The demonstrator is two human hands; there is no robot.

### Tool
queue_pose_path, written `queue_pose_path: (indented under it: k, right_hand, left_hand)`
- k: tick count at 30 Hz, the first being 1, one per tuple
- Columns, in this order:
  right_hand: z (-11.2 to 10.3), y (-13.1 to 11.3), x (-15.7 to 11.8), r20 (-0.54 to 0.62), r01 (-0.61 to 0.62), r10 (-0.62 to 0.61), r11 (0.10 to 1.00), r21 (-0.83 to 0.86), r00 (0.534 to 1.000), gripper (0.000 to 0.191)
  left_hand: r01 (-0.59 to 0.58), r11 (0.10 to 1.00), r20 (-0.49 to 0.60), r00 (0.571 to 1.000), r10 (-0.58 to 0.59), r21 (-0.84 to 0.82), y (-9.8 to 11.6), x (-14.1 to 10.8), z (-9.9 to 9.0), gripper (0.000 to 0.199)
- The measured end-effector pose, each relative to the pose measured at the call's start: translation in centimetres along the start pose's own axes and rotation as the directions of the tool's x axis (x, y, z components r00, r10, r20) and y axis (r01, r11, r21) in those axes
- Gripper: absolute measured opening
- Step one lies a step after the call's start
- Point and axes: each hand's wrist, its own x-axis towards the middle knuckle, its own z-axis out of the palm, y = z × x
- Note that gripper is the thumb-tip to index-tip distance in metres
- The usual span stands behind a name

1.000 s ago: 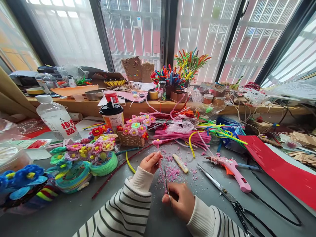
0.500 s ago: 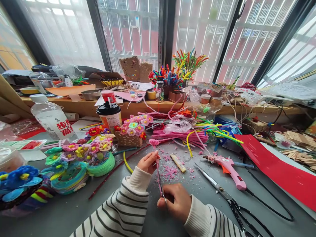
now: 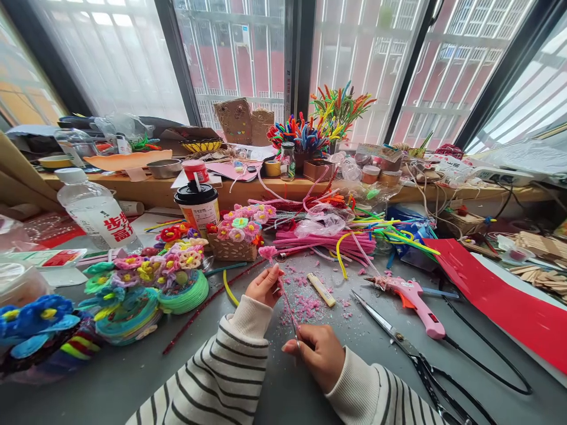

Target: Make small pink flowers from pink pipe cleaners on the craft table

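Observation:
My left hand is closed in a pinch on a pink pipe cleaner, whose fluffy, bent top sticks up above the fingertips. Its thin stem slants down toward my right hand. That hand is closed around small scissors, with slim metal blades pointing up along the stem; the fingers hide most of the handles. Pink fuzz clippings lie scattered on the grey table behind the hands. Among them rests a short cream-coloured stick with printing on it.
Large black-handled scissors lie open at right, beside a pink glue gun with its cord. Pipe-cleaner flowers crowd the left. Behind are a pink pipe-cleaner bundle, a lidded cup and a water bottle.
The pink pipe cleaner's top has tipped left and its stem now slants more. My left hand has shifted slightly up; the scissors blades have swung leftward.

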Motion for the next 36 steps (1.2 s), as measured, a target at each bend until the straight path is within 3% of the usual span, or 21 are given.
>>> queue_pose_path:
  k: [5,12,16,21,27,31,36]
  right_hand:
    - [-0.03,0.17,0.04,-0.001,-0.027,0.027,0.995,0.094,1.000,0.048]
    - [-0.25,-0.08,-0.33,0.127,0.038,-0.042,0.999,0.036,0.991,0.070]
    - [-0.36,-0.32,-0.34,0.151,0.068,-0.071,0.997,0.024,0.986,0.068]
    - [-0.37,-0.29,-0.19,0.070,0.023,-0.025,0.999,0.030,0.997,0.056]
    - [-0.51,-0.39,-0.05,-0.026,-0.031,0.036,0.989,0.145,0.999,0.050]
    - [-0.53,-0.28,-0.07,-0.015,-0.046,0.050,0.980,0.193,0.999,0.048]
    - [-1.00,0.48,0.24,-0.084,-0.062,0.093,0.946,0.317,0.992,0.050]
  left_hand:
    - [-0.020,1.000,-0.031,0.999,0.020,-0.013,0.08,-0.08,0.02,0.026]
    - [-0.021,1.000,0.069,0.997,0.020,0.014,-0.22,-0.10,0.04,0.026]
    - [-0.010,0.998,0.109,0.994,0.003,0.058,-0.56,-0.19,0.17,0.028]
    - [-0.020,0.996,0.085,0.996,0.013,0.082,-0.65,-0.02,0.11,0.029]
    - [0.012,0.999,-0.017,1.000,-0.012,0.043,-0.40,0.15,0.12,0.033]
    - [-0.042,0.999,0.047,0.998,0.042,0.009,-0.21,0.18,-0.07,0.030]
    - [-0.083,0.996,0.065,0.995,0.081,0.021,-0.15,0.23,-0.17,0.030]
